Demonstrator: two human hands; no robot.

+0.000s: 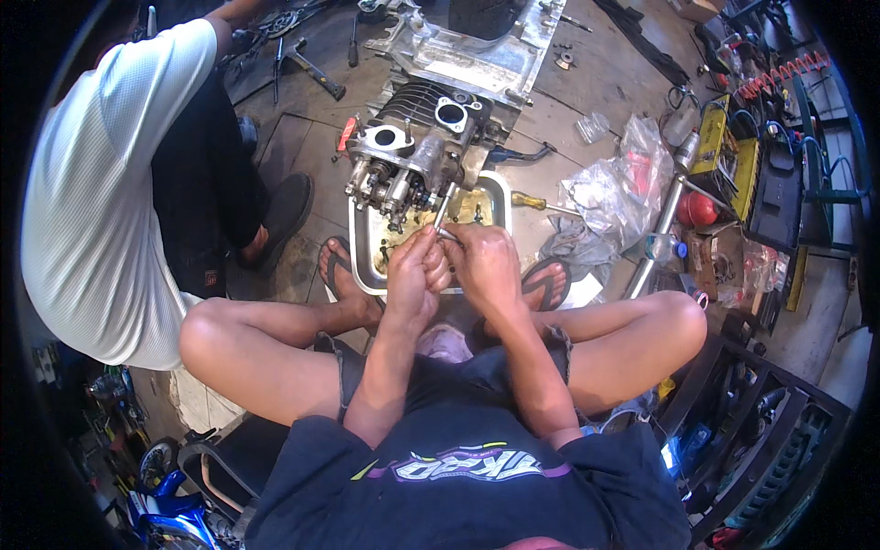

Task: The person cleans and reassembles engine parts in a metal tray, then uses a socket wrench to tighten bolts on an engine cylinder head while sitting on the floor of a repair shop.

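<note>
Both hands meet over the near part of a white metal tray (505, 203). A slim, shiny metal tool (445, 207) with a straight shaft rises from between them toward the engine. My left hand (418, 271) is closed, thumb and fingers at the tool's lower end. Curled beside it, my right hand (487, 260) grips the same end; its fingers partly hide the tool. Just beyond is an engine (425, 105) with a finned cylinder, its exposed cylinder head (390, 174) overhanging the tray. Small dark parts lie in brownish fluid in the tray.
A person in a white shirt (119, 192) sits close on my left. A hammer (314, 70) lies on the floor beyond. To the right are a yellow-handled screwdriver (543, 203), plastic bags (632, 179), a grey rag (582, 246) and a yellow toolbox (713, 137).
</note>
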